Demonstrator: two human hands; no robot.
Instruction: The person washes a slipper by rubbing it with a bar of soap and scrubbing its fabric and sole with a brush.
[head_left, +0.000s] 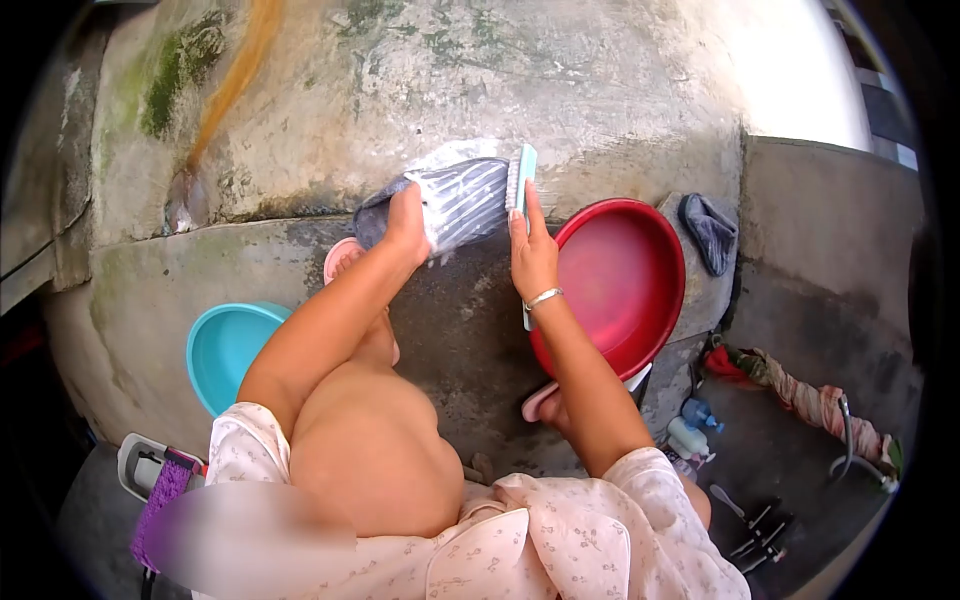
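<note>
My left hand [407,222] grips the near left part of a grey and white striped cloth [470,200], which has white suds on it and lies on the concrete ledge. In my right hand [535,255] is a light blue brush [526,172], its white bristles facing left toward the cloth. The brush head is at the cloth's right edge. A silver bracelet circles my right wrist. The red basin [630,285] is just right of my right hand.
A turquoise basin [235,350] stands at the left. On the right are a dark wet cloth [708,233], a twisted cloth [800,392], bottles [688,435] and a metal handle [848,440]. A purple mop head [165,510] is at the lower left.
</note>
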